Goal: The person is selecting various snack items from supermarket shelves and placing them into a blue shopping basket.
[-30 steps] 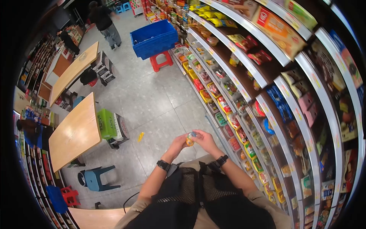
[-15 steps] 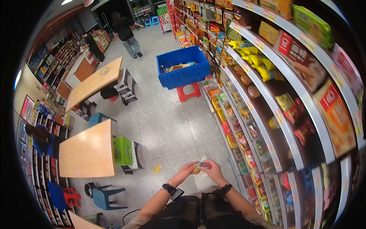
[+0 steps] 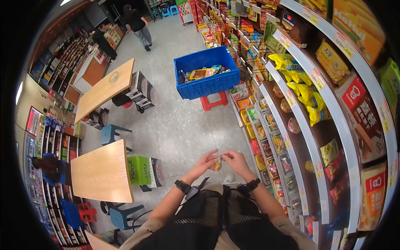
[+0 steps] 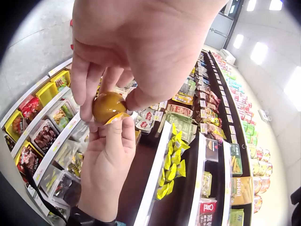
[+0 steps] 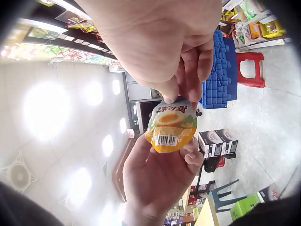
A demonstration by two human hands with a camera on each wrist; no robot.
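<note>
A packaged brown egg (image 3: 218, 164) is held between my two hands in front of my chest. Glossy and brown on one side, the egg (image 4: 109, 107) sits between the left hand's thumb and fingers in the left wrist view. On its other side, the wrapper (image 5: 171, 123) bears an egg picture and a barcode. My left hand (image 3: 204, 164) grips it around the body, some fingers extended. My right hand (image 3: 237, 163) pinches the wrapper's upper end with thumb and fingertips.
Stocked snack shelves (image 3: 298, 114) line my right side. Ahead, a blue crate (image 3: 208, 85) holding packets stands on a red stool (image 3: 214, 101). Wooden tables (image 3: 102, 171), a teal stool (image 3: 125, 216) and a green box (image 3: 139, 170) are on the left. One person (image 3: 136, 26) walks in the distance.
The head view has swung, bringing the blue crate's contents into sight. Both hands still hold the packaged egg, with the left fingers more spread now. The distant person has walked farther away.
</note>
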